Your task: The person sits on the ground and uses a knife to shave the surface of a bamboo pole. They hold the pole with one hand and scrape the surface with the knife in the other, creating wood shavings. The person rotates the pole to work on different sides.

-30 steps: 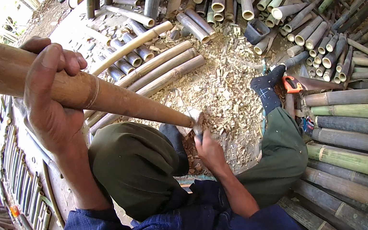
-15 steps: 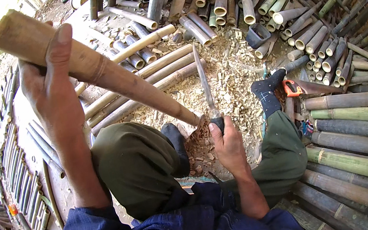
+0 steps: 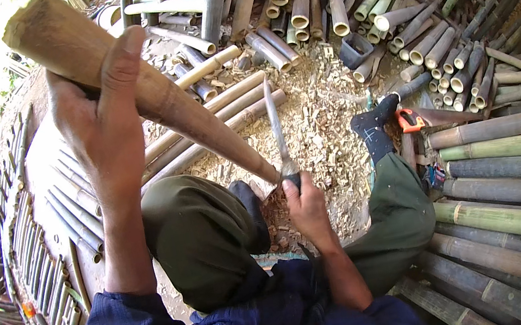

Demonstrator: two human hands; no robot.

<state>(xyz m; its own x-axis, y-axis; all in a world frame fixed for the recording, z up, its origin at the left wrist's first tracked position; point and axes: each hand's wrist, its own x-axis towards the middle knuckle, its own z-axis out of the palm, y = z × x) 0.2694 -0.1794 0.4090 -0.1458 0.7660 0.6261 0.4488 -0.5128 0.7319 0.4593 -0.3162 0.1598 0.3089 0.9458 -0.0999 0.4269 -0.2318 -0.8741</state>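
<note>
My left hand (image 3: 102,116) is wrapped round the upper part of a tan bamboo pole (image 3: 187,116). The pole slants down to the right, its thick end at the upper left and its thin end low beside a wooden block (image 3: 265,188) near my foot. In my right hand (image 3: 308,206) is the dark handle of a long knife (image 3: 277,125). The blade points away from me, close to the pole's lower end. Whether blade and pole touch, I cannot tell.
Wood chips (image 3: 323,124) cover the ground ahead. Cut bamboo lengths (image 3: 505,183) lie in a row on the right, with a stack of tubes (image 3: 450,62) beyond. An orange-handled saw (image 3: 410,120) lies by my right foot (image 3: 375,126). A black container (image 3: 356,49) stands farther off.
The bamboo pole's upper end and my left hand have shifted right in the picture. My right hand and the knife have moved slightly left and nearer to me.
</note>
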